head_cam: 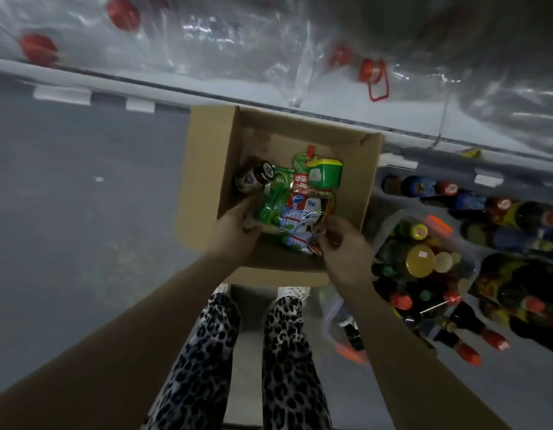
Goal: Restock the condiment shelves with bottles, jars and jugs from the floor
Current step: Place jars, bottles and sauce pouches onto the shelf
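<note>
box holds jar, pouches; left hand fingers curl on its wall, right hand fingers pinch pouches; bottles right unshelved

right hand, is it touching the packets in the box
Touching. The head view shows the right hand pinching the near corner of the packets inside the box.

bare forearms, leopard-print trousers in black and grey, pale shoes

Matt brown cardboard box holds glossy, crinkled plastic sachets and a dark glass jar.
</note>
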